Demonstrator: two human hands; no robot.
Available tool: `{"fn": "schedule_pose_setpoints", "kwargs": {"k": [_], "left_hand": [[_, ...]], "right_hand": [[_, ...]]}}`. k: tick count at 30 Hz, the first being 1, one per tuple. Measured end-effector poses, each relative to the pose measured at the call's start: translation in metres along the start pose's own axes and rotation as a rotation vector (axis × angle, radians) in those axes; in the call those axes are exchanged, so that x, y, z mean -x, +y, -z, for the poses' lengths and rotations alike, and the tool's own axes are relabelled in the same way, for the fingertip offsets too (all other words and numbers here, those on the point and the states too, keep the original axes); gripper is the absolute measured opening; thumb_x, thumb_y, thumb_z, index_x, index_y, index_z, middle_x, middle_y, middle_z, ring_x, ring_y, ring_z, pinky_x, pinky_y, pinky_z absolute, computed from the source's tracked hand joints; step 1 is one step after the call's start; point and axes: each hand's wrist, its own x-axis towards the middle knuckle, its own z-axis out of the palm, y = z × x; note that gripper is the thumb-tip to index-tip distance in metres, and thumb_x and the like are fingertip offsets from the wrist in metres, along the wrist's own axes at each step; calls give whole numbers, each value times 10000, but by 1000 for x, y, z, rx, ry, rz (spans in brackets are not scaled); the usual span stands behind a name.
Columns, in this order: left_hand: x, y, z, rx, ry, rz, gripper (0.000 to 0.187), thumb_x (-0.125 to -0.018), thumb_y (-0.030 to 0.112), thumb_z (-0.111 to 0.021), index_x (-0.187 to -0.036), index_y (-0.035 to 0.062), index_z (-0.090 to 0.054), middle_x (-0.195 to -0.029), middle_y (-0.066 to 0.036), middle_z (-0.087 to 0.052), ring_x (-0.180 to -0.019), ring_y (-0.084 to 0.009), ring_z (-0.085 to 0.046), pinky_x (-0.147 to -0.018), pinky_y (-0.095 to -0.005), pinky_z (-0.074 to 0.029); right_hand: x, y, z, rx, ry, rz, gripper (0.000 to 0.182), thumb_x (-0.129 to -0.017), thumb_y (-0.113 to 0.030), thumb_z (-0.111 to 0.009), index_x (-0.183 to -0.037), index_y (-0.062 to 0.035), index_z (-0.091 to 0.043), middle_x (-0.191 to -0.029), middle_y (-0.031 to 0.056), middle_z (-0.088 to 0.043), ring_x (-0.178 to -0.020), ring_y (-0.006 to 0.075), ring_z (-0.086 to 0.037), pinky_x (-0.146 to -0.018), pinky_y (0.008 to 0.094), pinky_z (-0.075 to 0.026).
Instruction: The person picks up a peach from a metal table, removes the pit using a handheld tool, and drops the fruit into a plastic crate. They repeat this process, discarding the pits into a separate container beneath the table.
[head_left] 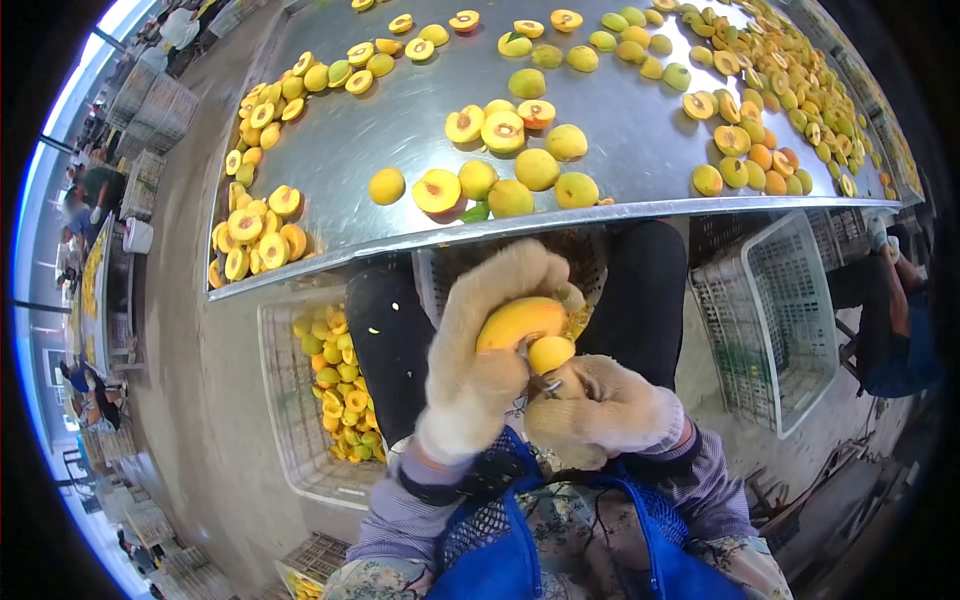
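My left hand (480, 350), in a pale fuzzy glove, is wrapped round a yellow peach piece (522, 322) above my lap. Close beside it, my gloved right hand (603, 405) is closed on a small metal tool (553, 387), whose far end is hidden at the fruit. A smaller round yellow piece (551, 354) sits between the two hands, against the larger piece. Beyond my hands, on the metal table (330, 180), lie cut peach halves (437, 191) with red-brown centres and rounded peaches (577, 190).
A white crate (275, 400) of peach halves stands on the floor at left; another crate (785, 320) stands at right. Many peaches (790, 80) cover the table's right side. A person (900, 330) sits at far right. The table's metal edge (560, 222) runs just beyond my hands.
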Motion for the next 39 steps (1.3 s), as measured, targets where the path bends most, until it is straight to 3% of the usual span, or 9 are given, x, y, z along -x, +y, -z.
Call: {"fn": "schedule_pose_setpoints", "kwargs": {"k": [2,5,10,12,23,27,30,35,39], "left_hand": [[5,-8,4,-62,33,-120,404,-965,269,-526,-1217,-47,-540,-1195,-190,-578,-1021,-225,-610,-871,-345,-500],[-1,12,1,-397,33,32,602,-950,555,-469,-959,-25,-630,-1086,-167,-623,-927,-250,-642,-804,-353,-517],[-17,29,-3,-404,-43,295,328,-875,278,-529,-902,-14,-675,-929,-163,-672,-820,-248,-654,-702,-338,-517],[-16,23,0,-607,-139,-123,293,-830,216,-543,-953,-12,-679,-936,-180,-677,-769,-268,-656,-680,-342,-523],[-20,7,-1,-563,-193,-500,288,-940,265,-535,-934,4,-656,-956,-176,-668,-842,-298,-651,-738,-362,-524],[-21,11,-10,-172,-93,180,413,-969,334,-463,-928,-35,-645,-977,-187,-671,-847,-282,-652,-746,-368,-519],[-25,5,-10,-524,-167,-396,291,-906,227,-534,-906,-38,-655,-934,-193,-679,-821,-278,-658,-722,-352,-527],[-42,9,0,-646,-293,-144,240,-870,209,-568,-927,-5,-661,-926,-205,-674,-813,-301,-679,-707,-345,-538],[-39,1,4,-756,-316,-542,311,-913,288,-567,-932,-8,-659,-942,-190,-672,-792,-283,-668,-688,-355,-535]], "right_hand": [[0,8,3,-71,-55,-60,211,-936,-252,-580,-853,-64,-533,-585,-19,-491,-471,63,-452,-435,227,-362],[2,12,0,-161,-80,-101,223,-937,-261,-584,-836,-69,-532,-595,-13,-493,-478,63,-457,-433,226,-363],[1,29,7,-243,-129,-84,232,-931,-273,-602,-847,-62,-555,-637,-12,-518,-508,62,-476,-443,221,-370],[3,33,8,-298,-158,-49,230,-928,-274,-608,-860,-58,-567,-654,-12,-528,-520,60,-486,-446,218,-371],[11,34,29,-464,-296,-331,170,-907,-177,-613,-997,-37,-580,-748,-3,-581,-602,70,-555,-505,218,-424],[5,28,18,-727,-245,-144,160,-908,-166,-615,-994,-35,-580,-762,-7,-581,-596,77,-556,-510,218,-432],[7,43,32,-409,-242,-176,192,-913,-156,-613,-1034,-17,-562,-819,11,-582,-691,79,-576,-570,208,-457],[4,38,23,-748,-179,-42,205,-904,-178,-614,-1022,-16,-567,-787,27,-591,-646,92,-560,-540,222,-436],[4,32,25,-640,-213,-182,219,-872,-201,-646,-1001,-38,-579,-791,27,-592,-646,93,-557,-540,229,-432]]}}
